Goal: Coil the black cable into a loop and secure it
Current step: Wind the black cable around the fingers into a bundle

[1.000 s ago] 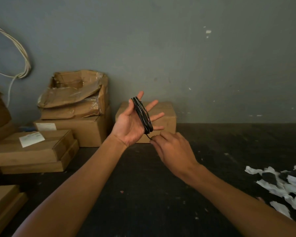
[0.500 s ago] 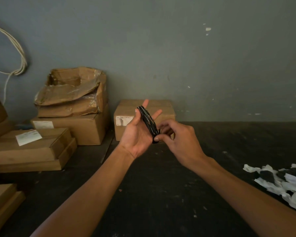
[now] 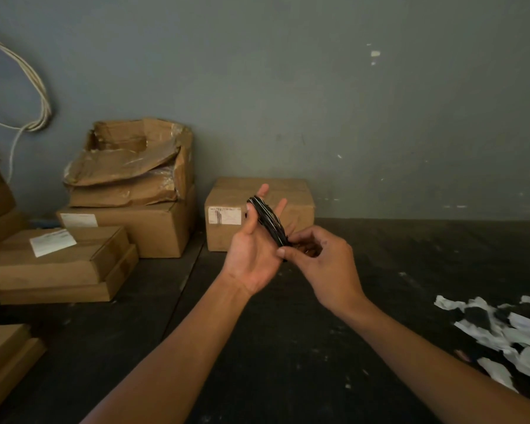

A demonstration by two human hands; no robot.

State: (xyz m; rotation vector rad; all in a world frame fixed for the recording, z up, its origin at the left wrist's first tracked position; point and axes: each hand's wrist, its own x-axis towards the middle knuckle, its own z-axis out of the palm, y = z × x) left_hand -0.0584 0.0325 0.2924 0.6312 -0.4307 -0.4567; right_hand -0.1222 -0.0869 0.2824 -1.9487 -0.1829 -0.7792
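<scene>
The black cable [image 3: 268, 220] is wound in several turns around the fingers of my left hand [image 3: 253, 255], which is raised palm-up with the fingers spread. My right hand [image 3: 322, 264] sits just right of it, thumb and fingers pinched on the lower end of the coil near the left palm's edge. The cable's free end is hidden under my right fingers.
A sealed cardboard box [image 3: 227, 218] stands right behind my hands against the grey wall. More stacked boxes [image 3: 126, 197] fill the left side. Torn white paper scraps [image 3: 508, 335] lie on the dark floor at right. White cords [image 3: 28, 93] hang on the wall at left.
My right hand rose from below the coil and closed its fingers on the coil's lower end. Both hands shifted slightly, and the left fingers stay spread inside the coil.
</scene>
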